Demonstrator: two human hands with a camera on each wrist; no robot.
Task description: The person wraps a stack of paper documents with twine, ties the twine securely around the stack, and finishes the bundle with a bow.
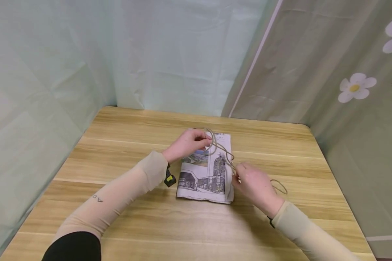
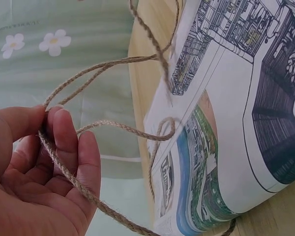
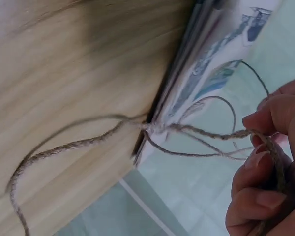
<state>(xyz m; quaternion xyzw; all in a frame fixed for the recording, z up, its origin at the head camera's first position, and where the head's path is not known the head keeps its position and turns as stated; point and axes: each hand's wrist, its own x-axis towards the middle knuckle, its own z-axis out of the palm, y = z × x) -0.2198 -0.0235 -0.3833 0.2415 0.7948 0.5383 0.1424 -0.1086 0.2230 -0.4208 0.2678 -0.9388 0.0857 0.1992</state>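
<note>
A folded newspaper stack (image 1: pixel 200 183), printed with line drawings and a colour picture, lies on the table. Thin brown twine (image 2: pixel 91 196) loops over its far end and crosses its right side. My left hand (image 1: pixel 189 144) is above the far left part of the paper, pinching the twine between thumb and fingertip; one strand runs down across the fingers. Beside the right edge, my right hand (image 1: pixel 256 183) pinches another length of it. In the right wrist view, strands of twine (image 3: pixel 76 146) meet at the stack's edge, with a loose loop over the wood. Whether they are knotted, I cannot tell.
The wooden table (image 1: pixel 117 145) has rounded far corners. Pale green curtains (image 1: pixel 183 54) hang behind and at the left, and a grey-green curtain with white flowers (image 1: pixel 354 87) hangs at the right. A twine end (image 1: pixel 282 186) curls on the table behind my right hand.
</note>
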